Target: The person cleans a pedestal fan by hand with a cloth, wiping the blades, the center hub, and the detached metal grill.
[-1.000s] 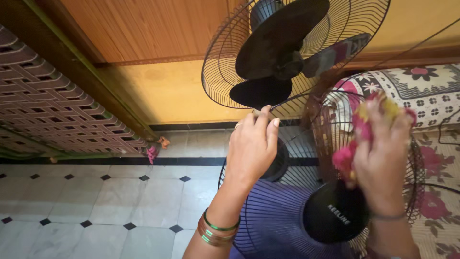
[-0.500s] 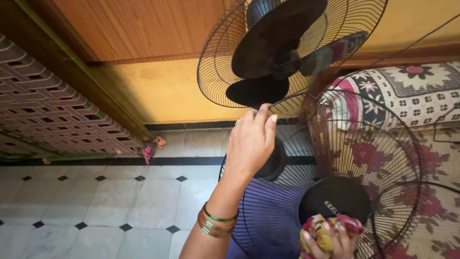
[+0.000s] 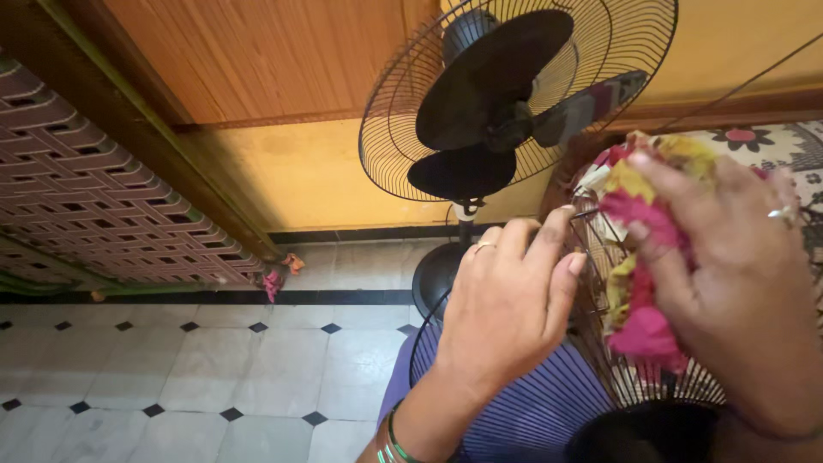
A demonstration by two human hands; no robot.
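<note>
Gripping the rim of a detached wire fan guard [image 3: 600, 343], the left hand [image 3: 506, 317] has its fingers curled over the upper edge of the wires, thumb toward the right, closed on the metal. Just to the right of that grip, the right hand [image 3: 729, 257] is bunched tight around a crumpled pink and yellow cloth [image 3: 639, 257], which is pressed against the guard's wires. The guard stands roughly on edge between the two hands, its round black centre cap [image 3: 643, 433] below both; how far it extends to the right is hard to tell, since the right hand covers it. The cloth hand is nearer the middle of the guard, the left hand at its rim. Beyond the left fingertips, well apart, a black pedestal fan [image 3: 506, 103] stands on the tiled floor [image 3: 171, 360] against a yellow wall [image 3: 317, 171].
</note>
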